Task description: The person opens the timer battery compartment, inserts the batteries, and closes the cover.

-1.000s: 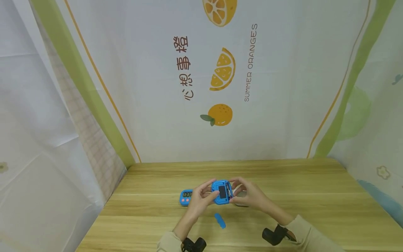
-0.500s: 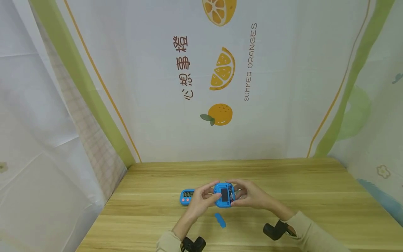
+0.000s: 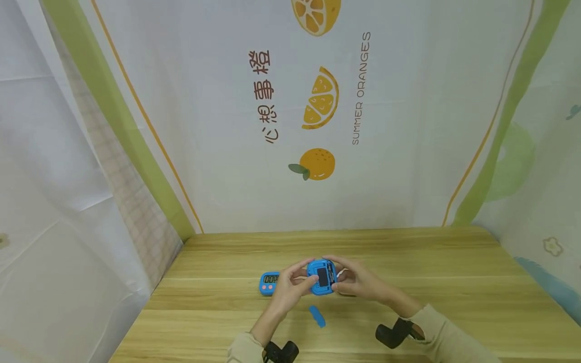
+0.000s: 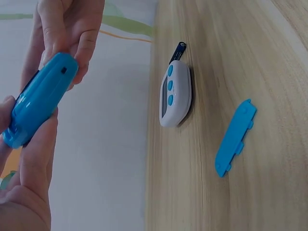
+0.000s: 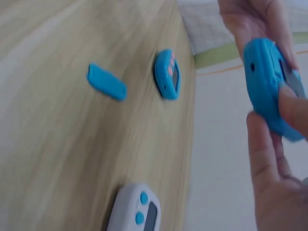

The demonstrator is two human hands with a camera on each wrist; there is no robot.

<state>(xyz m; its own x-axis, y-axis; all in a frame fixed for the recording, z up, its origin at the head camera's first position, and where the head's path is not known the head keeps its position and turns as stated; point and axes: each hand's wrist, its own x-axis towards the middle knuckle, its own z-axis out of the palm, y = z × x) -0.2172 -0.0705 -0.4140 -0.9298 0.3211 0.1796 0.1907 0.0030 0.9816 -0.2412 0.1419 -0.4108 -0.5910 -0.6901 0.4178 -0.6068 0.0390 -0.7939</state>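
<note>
Both hands hold a blue digital timer above the table, its back turned up. Its battery slot lies uncovered along the right side, and a battery seems to sit inside. My left hand grips the left side, thumb on the back. My right hand pinches the right edge beside the slot, thumb near its lower end. Below the hands, a blue battery cover with small tabs lies loose on the table. In the left wrist view the timer shows edge-on, so the slot is hidden there.
A second blue timer with pink buttons lies left, partly behind the left hand. A white timer with blue buttons lies behind the right hand, with a dark battery near it. A printed curtain hangs behind the wooden table.
The held timer dips slightly, then rises again, and its tilt shifts a little. My right fingers have moved along its right edge. The loose cover stays put.
</note>
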